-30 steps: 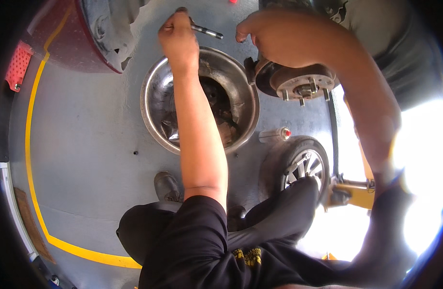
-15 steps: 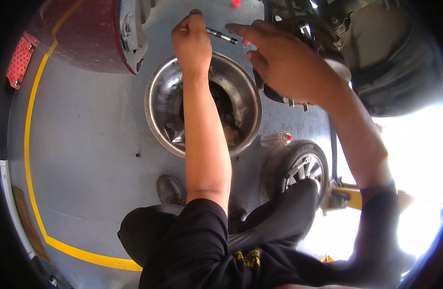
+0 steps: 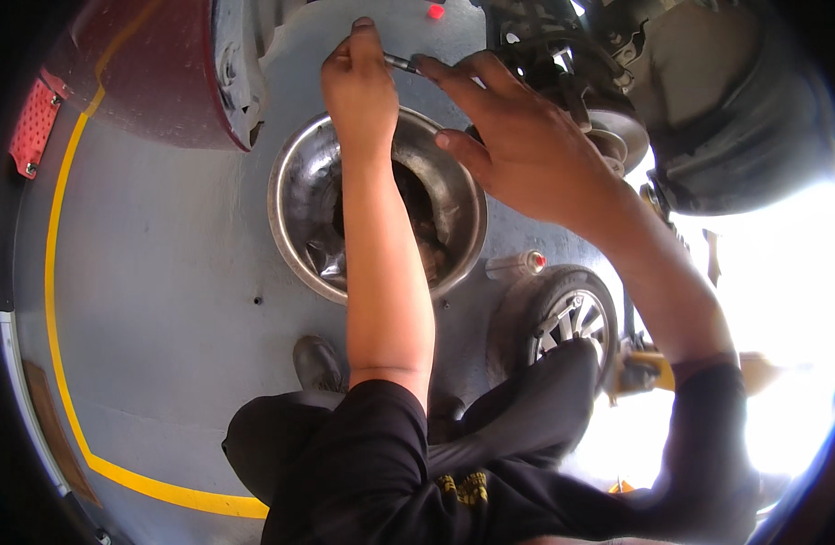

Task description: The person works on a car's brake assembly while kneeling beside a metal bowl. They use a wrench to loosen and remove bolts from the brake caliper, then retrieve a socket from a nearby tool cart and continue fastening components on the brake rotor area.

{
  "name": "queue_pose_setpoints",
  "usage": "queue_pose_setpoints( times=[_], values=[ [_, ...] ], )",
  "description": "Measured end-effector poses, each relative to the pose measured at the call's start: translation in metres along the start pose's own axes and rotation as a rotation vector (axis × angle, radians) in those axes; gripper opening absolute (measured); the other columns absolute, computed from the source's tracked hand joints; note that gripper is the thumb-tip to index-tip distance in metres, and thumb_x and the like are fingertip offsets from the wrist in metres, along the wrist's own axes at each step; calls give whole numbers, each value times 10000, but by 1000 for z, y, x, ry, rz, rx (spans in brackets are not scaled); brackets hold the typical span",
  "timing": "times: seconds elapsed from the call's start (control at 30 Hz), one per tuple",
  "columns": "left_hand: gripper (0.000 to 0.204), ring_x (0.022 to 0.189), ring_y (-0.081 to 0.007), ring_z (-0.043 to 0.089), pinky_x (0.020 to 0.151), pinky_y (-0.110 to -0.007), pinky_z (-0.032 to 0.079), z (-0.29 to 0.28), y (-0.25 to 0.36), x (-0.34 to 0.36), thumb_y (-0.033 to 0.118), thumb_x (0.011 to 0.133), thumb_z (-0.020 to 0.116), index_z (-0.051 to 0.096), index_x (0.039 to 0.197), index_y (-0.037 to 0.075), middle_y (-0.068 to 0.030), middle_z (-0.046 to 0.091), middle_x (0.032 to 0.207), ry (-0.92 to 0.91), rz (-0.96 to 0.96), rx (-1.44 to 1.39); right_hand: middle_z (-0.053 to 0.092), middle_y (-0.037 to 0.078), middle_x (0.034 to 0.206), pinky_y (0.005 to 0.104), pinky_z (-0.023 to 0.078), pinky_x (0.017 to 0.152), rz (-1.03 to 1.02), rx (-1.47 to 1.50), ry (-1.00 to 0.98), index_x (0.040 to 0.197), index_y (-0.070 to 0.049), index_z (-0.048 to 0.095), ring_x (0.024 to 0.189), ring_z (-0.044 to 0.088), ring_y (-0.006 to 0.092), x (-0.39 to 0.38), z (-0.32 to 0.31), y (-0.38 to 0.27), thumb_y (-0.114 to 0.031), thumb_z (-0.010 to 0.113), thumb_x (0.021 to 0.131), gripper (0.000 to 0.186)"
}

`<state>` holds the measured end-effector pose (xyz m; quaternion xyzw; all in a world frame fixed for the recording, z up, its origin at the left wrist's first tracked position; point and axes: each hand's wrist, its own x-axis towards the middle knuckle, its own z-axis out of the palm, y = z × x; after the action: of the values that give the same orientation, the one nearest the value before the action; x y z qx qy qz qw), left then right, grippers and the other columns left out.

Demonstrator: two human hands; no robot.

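My left hand (image 3: 359, 91) is closed in a fist round a slim metal pin (image 3: 399, 63), whose dark and silver end sticks out to the right. At that end are the fingertips of my right hand (image 3: 526, 136), its fingers stretched out and the thumb apart. Whether they press on the pin or only brush it, I cannot tell. Below both hands a wide steel basin (image 3: 287, 245) stands on the floor, with dark liquid or grime and some pieces inside. My left forearm hides part of the basin.
A dark red car body panel (image 3: 163, 82) is at upper left, and a wheel hub with brake disc (image 3: 622, 136) at upper right. Right of the basin, a spray can (image 3: 517, 264) lies by a removed wheel (image 3: 576, 318). A small red cap (image 3: 435, 12) lies at the far side.
My right hand has moved left, bringing its fingertips to the free end of the pin. The left hand keeps its hold almost in place.
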<state>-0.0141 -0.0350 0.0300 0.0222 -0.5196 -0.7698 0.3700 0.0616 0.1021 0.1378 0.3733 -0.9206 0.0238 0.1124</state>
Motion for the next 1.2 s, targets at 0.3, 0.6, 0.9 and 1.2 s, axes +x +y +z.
queue_pose_setpoints(
  times=[0.3,0.6,0.9,1.2],
  values=[
    [465,553,-113,433,519,-280,347,-15,3,9,443,944,584,589,752,20,-27,454,609,62,-325,-109,510,98,1208,390,562,796,-95,-389,72,1337,-214,539,1017,605,284,-9,-24,4,-158,690,822,540],
    [414,599,-102,437,558,-252,341,4,38,-1,433,938,592,564,811,40,-18,474,669,106,-258,-252,528,113,1162,400,540,833,-140,-258,191,1300,-184,557,990,611,283,11,-19,1,-237,708,828,498],
    [475,675,-97,433,642,-258,360,-7,28,-4,480,1010,458,565,883,34,1,508,749,-176,-46,-364,568,85,1223,305,480,817,492,1006,-407,1322,-95,537,959,582,180,25,-45,7,-415,534,972,475],
    [320,720,-87,463,638,-232,387,-6,41,-8,303,1017,516,637,979,9,-19,582,845,-265,-32,-453,591,100,1170,298,491,781,600,1527,-303,1251,2,563,927,607,163,14,-35,29,-390,580,971,482]
  ],
)
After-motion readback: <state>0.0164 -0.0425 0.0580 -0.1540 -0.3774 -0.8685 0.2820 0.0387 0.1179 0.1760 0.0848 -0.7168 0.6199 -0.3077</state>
